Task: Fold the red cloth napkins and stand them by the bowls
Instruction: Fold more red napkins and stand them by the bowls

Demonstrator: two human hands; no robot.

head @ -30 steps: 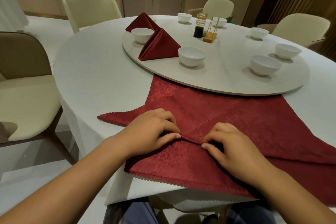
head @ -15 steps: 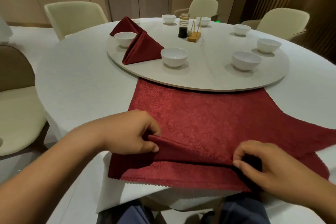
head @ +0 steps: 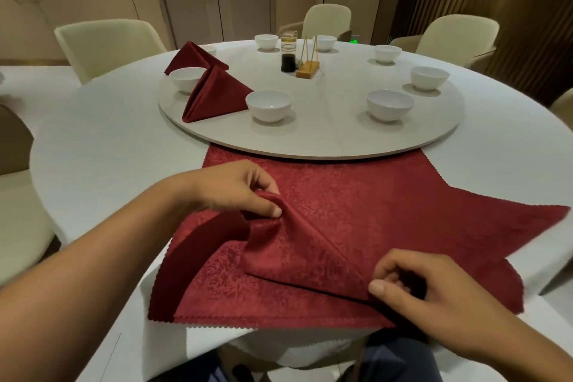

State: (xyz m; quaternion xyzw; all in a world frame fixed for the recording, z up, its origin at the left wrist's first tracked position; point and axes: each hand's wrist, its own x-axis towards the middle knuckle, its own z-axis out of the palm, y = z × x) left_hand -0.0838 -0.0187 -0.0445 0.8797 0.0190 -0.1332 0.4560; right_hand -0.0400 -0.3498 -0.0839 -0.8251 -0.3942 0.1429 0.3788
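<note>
A red cloth napkin (head: pixel 366 211) lies spread on the white table in front of me, partly tucked under the round turntable (head: pixel 325 136). My left hand (head: pixel 235 187) pinches a fold of it and holds that fold lifted off the table. My right hand (head: pixel 412 291) pinches the same fold at the near right, low on the cloth. Two folded red napkins stand on the turntable: one (head: pixel 217 94) between two white bowls (head: pixel 269 105) (head: pixel 187 79), another (head: pixel 193 56) behind the left bowl.
Several more white bowls (head: pixel 390 105) ring the turntable. A dark cup, a glass jar (head: pixel 289 42) and a wooden stand (head: pixel 307 68) sit at its centre. Cream chairs (head: pixel 108 46) surround the table. The table edge and my knees are just below the napkin.
My hands have moved apart along the fold. The left hand has lifted its pinch up and away from me; the right hand has slid right and stayed low.
</note>
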